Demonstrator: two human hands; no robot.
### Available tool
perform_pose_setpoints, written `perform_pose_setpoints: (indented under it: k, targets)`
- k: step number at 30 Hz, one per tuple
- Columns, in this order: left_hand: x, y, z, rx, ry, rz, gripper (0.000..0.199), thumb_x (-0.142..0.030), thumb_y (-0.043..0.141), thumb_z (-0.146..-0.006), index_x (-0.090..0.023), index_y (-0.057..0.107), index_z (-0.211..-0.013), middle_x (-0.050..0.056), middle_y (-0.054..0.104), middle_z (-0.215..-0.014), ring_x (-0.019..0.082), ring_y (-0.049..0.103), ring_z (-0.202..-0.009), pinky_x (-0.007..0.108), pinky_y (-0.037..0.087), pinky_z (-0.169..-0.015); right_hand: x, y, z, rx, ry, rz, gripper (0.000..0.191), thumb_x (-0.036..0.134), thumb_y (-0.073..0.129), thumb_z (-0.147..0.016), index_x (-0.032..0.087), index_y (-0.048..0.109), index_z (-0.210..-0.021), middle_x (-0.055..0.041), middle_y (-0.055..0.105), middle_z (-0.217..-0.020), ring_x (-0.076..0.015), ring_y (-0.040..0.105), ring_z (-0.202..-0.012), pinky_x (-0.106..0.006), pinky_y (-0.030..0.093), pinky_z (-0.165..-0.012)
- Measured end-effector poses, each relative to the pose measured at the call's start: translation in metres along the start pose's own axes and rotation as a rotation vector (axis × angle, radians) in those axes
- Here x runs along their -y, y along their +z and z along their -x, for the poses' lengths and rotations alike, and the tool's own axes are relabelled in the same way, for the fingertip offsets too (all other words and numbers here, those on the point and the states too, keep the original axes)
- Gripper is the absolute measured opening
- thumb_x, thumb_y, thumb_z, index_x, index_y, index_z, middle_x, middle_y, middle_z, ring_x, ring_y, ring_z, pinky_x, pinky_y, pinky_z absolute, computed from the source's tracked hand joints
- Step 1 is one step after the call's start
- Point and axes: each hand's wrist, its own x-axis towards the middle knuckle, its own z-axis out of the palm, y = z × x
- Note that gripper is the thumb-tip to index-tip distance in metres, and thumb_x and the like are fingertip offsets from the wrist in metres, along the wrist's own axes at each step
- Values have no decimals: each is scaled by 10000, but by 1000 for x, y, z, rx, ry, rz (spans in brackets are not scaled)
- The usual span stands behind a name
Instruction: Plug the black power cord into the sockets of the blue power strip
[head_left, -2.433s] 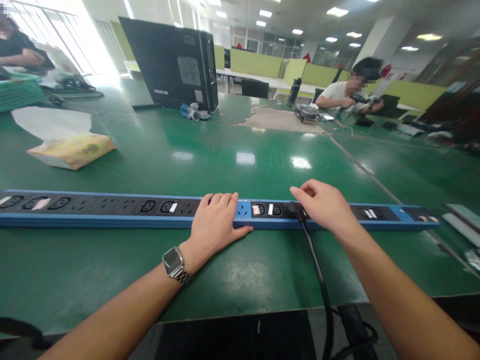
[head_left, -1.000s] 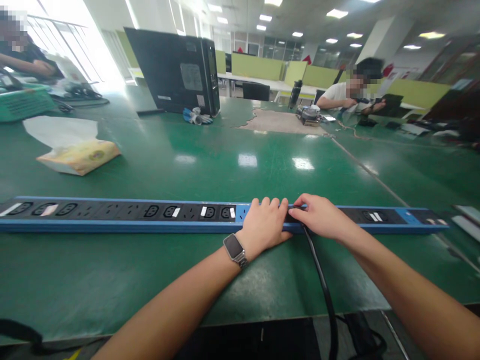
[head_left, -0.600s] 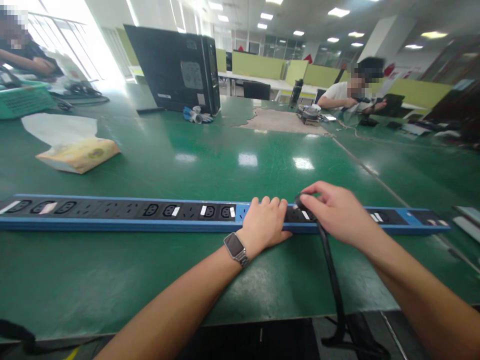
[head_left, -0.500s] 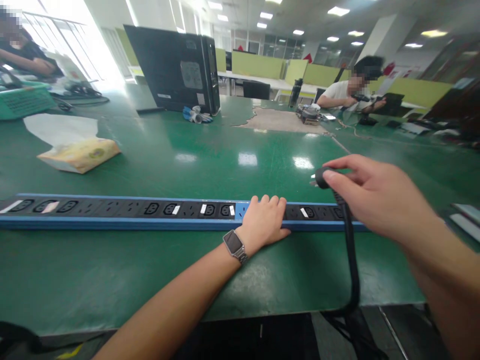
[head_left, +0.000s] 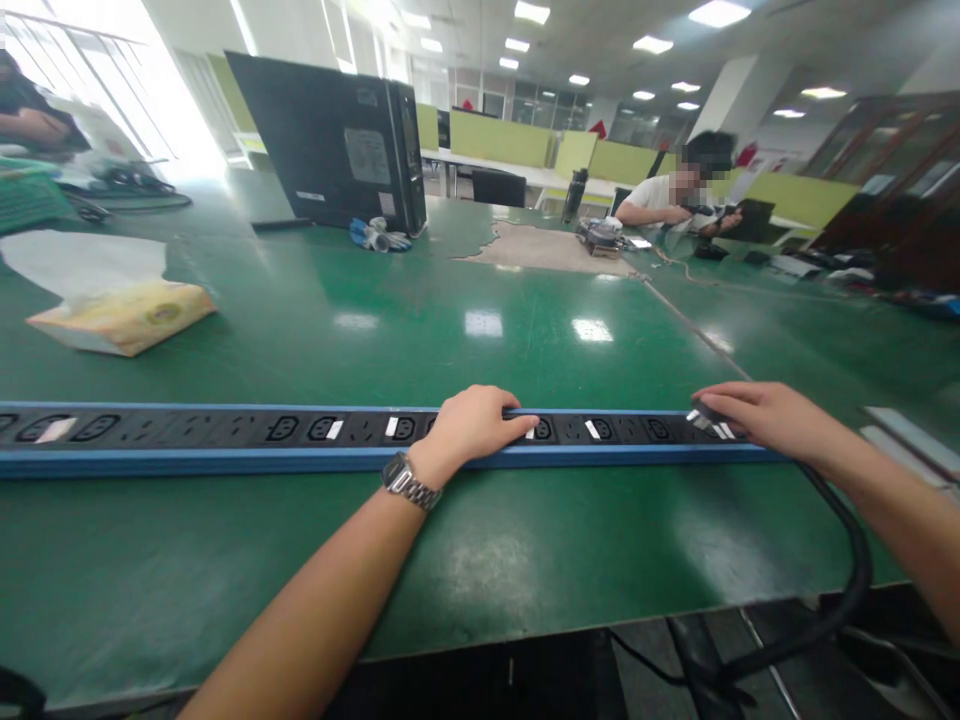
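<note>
A long blue-and-black power strip (head_left: 217, 465) lies across the green table, with rows of sockets and several white labels along its top. Near its middle, my left hand (head_left: 474, 425) grips the strip, fingers over the far edge and thumb along the top; a watch is on that wrist. At the strip's right part, my right hand (head_left: 772, 415) pinches a black power plug (head_left: 709, 408) with its metal prongs pointing left, just above the sockets. Whether the prongs touch the strip I cannot tell. From the plug, a thick black cable (head_left: 855, 545) curves down past the table's front edge.
On the left lies a tissue pack (head_left: 127, 318). Farther back stand a black computer case (head_left: 330, 150), blue-grey gloves (head_left: 380, 236) and a dark bottle (head_left: 574, 195). A seated person (head_left: 664, 195) handles something at the back right; another person is at the far left beside a green basket (head_left: 34, 195).
My right hand has lowered the plug from above the table to the strip's right part. My left hand has shifted left along the strip, its thumb now stretched to the right. The view has turned slightly.
</note>
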Motion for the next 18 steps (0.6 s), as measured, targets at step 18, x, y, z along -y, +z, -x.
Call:
perform_pose_setpoints:
  k: [18]
  targets:
    - [-7,5,-3,-18,-106,-37,529,-638,310,-896,-255,672,-855,40,714,-887,233,653,-828,308,451,-653,-67,-66,-43,109,94,509,340,427,702,-740,220,770,-1001,-107,725,-1001,-233,618,-916,-374,376,-769]
